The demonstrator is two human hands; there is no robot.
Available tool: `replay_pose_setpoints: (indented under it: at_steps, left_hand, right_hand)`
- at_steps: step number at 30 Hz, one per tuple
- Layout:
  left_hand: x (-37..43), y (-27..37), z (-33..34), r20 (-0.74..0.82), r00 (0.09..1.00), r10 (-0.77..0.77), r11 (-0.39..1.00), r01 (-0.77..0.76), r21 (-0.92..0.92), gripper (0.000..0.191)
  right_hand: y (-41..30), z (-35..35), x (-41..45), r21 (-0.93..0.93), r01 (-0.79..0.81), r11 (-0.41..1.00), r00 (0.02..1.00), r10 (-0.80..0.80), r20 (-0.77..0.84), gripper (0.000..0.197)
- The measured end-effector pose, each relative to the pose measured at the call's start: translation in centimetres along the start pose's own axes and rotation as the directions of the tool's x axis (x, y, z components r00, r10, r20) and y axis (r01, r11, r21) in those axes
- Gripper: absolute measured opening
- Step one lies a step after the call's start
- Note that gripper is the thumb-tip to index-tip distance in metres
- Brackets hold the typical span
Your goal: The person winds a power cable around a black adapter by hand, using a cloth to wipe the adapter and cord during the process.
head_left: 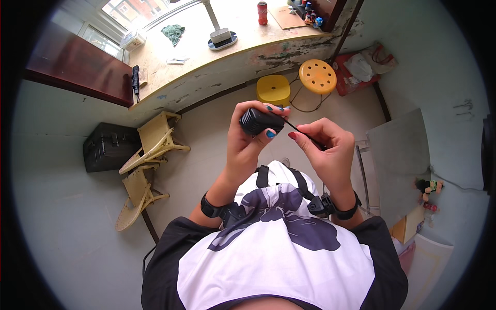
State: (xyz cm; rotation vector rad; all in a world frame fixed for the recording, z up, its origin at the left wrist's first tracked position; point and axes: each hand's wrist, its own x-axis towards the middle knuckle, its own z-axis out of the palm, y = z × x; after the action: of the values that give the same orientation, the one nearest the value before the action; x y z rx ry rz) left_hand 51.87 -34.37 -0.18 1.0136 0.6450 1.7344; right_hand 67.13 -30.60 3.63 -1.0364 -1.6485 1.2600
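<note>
My left hand (pixel 244 145) grips a small black plastic block (pixel 259 121) with ribbed sides, which looks like a power adapter. Its fingers curl over the top and the thumb presses the near side. A thin black cord (pixel 292 126) runs from the block's right end. Between thumb and fingertips, my right hand (pixel 329 145) pinches this cord a short way from the block. Part of the cord is hidden inside the right palm. Both hands are held up in front of my body, above the floor.
A wooden counter (pixel 193 73) ahead holds a desk lamp (pixel 221 37), a cola bottle (pixel 262 13) and a folded umbrella (pixel 135 81). Below stand a yellow stool (pixel 273 89) and an orange stool (pixel 317 76). Chairs (pixel 151 135) and a black case (pixel 110 147) are left, a grey tabletop (pixel 401 155) right.
</note>
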Motion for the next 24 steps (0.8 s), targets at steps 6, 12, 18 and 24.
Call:
replay_pose_setpoints:
  at_steps: [6, 12, 18, 24]
  left_hand:
    - [-0.2, -0.3, -0.3, -0.095, 0.995, -0.009, 0.999, 0.013, 0.039, 0.028]
    - [-0.1, -0.4, -1.5, -0.106, 0.970, -0.220, 0.975, 0.221, -0.009, 0.025]
    - [-0.4, 0.0, -1.2, 0.213, 0.800, -0.561, 0.809, 0.584, -0.062, 0.025]
    - [-0.5, 0.0, -1.5, 0.511, 0.596, -0.619, 0.610, 0.775, -0.164, 0.031]
  right_hand:
    - [-0.7, -0.4, -0.4, -0.233, 0.306, 0.923, 0.951, -0.287, 0.113, 0.010]
    - [-1.3, -1.4, -0.1, -0.330, 0.552, 0.766, 0.834, -0.512, 0.207, 0.015]
    - [-1.6, -2.0, 0.4, -0.184, 0.580, 0.793, 0.812, -0.546, 0.207, 0.018]
    - [-0.8, -1.9, 0.6, -0.053, 0.526, 0.849, 0.837, -0.505, 0.212, 0.017]
